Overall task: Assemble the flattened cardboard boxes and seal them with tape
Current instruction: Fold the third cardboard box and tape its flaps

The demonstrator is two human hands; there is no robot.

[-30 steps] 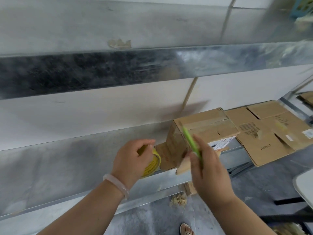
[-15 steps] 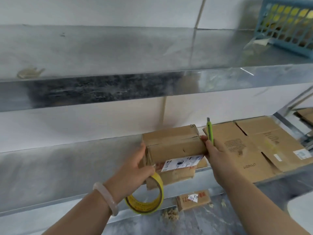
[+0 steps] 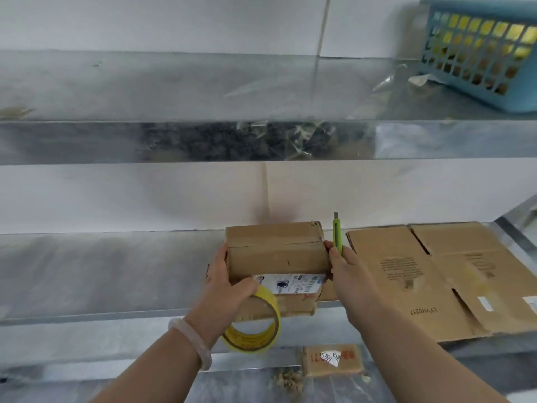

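Note:
A small assembled cardboard box (image 3: 276,254) with a white shipping label stands on the lower metal shelf (image 3: 101,274). My left hand (image 3: 225,283) grips its left end and also carries a yellow tape roll (image 3: 255,324) that hangs below the fingers. My right hand (image 3: 345,274) presses the box's right end while holding a green utility knife (image 3: 337,234) upright, blade up. A stack of flattened cardboard boxes (image 3: 430,274) lies on the same shelf just right of my right hand.
An upper metal shelf (image 3: 203,141) spans the view, with a blue plastic basket (image 3: 479,50) and scraps of clear plastic at its right end. On the floor below lie a small cardboard piece (image 3: 331,360) with a label and some shavings.
Both hands went from handling the tape and knife beside the tilted box to clasping its two ends. The box now stands square on the shelf, and the view has tilted upward.

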